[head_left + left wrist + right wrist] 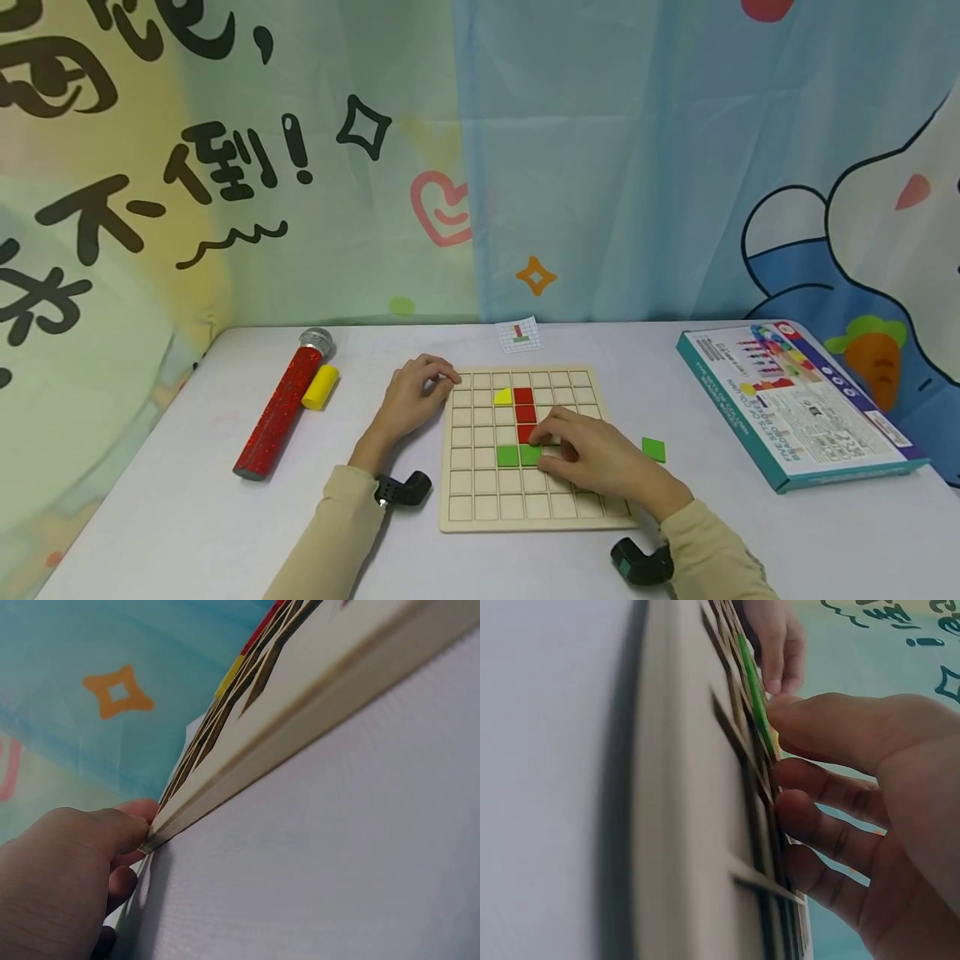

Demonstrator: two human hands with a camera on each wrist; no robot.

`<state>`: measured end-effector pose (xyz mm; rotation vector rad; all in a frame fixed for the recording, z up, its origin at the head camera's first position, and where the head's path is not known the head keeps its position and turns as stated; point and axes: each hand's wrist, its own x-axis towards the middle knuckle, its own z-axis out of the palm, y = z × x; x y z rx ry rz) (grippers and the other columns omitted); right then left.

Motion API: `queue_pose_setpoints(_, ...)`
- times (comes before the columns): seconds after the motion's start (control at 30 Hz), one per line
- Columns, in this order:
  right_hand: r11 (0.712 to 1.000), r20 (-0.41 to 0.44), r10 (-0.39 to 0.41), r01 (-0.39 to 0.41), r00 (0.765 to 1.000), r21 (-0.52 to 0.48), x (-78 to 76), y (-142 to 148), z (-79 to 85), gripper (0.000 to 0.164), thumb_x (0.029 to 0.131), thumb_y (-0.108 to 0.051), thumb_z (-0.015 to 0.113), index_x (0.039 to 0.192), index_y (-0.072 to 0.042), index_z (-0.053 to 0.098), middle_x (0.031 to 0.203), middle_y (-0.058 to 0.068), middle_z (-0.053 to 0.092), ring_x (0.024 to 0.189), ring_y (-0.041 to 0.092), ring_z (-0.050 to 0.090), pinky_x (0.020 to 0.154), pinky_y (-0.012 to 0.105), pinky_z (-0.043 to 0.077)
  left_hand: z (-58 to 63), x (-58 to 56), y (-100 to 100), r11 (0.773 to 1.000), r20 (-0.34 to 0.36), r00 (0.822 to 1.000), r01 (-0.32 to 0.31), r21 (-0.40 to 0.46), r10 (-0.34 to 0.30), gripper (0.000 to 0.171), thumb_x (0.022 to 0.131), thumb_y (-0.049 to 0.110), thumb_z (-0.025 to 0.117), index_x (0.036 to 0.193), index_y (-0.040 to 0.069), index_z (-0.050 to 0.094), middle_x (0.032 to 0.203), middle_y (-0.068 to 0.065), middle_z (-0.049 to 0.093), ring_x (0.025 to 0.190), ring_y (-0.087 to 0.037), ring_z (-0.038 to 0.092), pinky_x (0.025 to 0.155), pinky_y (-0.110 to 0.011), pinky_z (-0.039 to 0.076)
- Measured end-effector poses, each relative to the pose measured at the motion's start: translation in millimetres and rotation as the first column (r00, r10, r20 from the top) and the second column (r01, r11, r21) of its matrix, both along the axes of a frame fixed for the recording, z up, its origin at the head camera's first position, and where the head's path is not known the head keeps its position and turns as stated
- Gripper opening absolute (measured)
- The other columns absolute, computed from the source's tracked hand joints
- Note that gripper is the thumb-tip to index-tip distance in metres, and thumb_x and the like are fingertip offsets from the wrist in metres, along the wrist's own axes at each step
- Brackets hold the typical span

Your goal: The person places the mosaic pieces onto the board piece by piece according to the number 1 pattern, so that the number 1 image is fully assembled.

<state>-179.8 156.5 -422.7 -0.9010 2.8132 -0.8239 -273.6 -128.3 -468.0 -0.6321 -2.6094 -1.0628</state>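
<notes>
A wooden grid board point(483, 507) lies flat on the white table. In its cells are a yellow tile point(502, 397), a column of red tiles point(523, 405) and two green tiles side by side. At the board's far left corner, my left hand point(414, 402) holds on with thumb and fingers; the left wrist view shows them round the corner. My right hand point(592, 454) is over the board, thumb and index finger at the right-hand green tile point(530, 455), just under the lowest red one. Its other fingers are bent close over the cells.
A pattern card point(519, 335) lies behind the board. One loose green tile point(653, 450) is right of it. At left are a red microphone point(279, 414) and a yellow cylinder point(320, 387); a flat box point(798, 404) lies at right. A printed curtain point(570, 167) hangs behind.
</notes>
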Motion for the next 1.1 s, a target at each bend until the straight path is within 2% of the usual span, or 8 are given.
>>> queue_pose_setpoints(0.2,0.999,0.038,-0.041,0.042,0.998,-0.02,-3.1,14.0,3.1,0.019,0.088,-0.024,0.066,0.106,-0.02,0.062,0.09,-0.012,0.055,0.071,0.001,0.046,0.064,0.019,0.041,0.0,0.7,-0.3,1.0,-0.016,1.0,0.003,0.006,-0.003,0.008,0.088,0.014,0.064,0.09,0.02,0.07,0.107,0.0,0.066,0.091,-0.018,0.058,0.08,-0.038,0.036)
queue_pose_setpoints(0.4,0.997,0.041,-0.07,0.072,0.997,-0.027,-7.4,27.1,4.8,0.019,0.089,-0.023,0.065,0.107,-0.018,0.062,0.086,-0.012,0.054,0.074,0.002,0.048,0.066,0.02,0.043,0.8,-0.2,-0.5,1.0,-0.01,1.0,0.005,0.001,-0.005,0.008,0.089,0.015,0.064,0.09,0.02,0.07,0.108,0.0,0.066,0.091,-0.018,0.058,0.08,-0.036,0.035)
queue_pose_setpoints(0.7,0.994,0.049,-0.103,0.104,0.993,-0.019,-9.8,41.8,10.5,0.017,0.088,-0.018,0.065,0.105,-0.015,0.063,0.09,-0.009,0.057,0.074,0.004,0.05,0.064,0.02,0.043,1.7,0.0,-0.3,1.0,-0.033,0.999,0.009,0.0,-0.009,0.008,0.088,0.013,0.064,0.089,0.018,0.07,0.106,-0.001,0.066,0.09,-0.019,0.059,0.08,-0.038,0.037)
queue_pose_setpoints(1.1,0.989,0.105,-0.146,0.148,0.984,-0.004,-9.6,73.5,17.3,0.019,0.09,-0.022,0.063,0.107,-0.013,0.063,0.091,-0.004,0.059,0.076,0.007,0.051,0.061,0.022,0.044,0.7,1.1,-0.4,1.0,-0.026,1.0,0.012,0.002,-0.012,0.007,0.088,0.014,0.065,0.09,0.019,0.069,0.106,0.0,0.066,0.092,-0.018,0.058,0.081,-0.039,0.037)
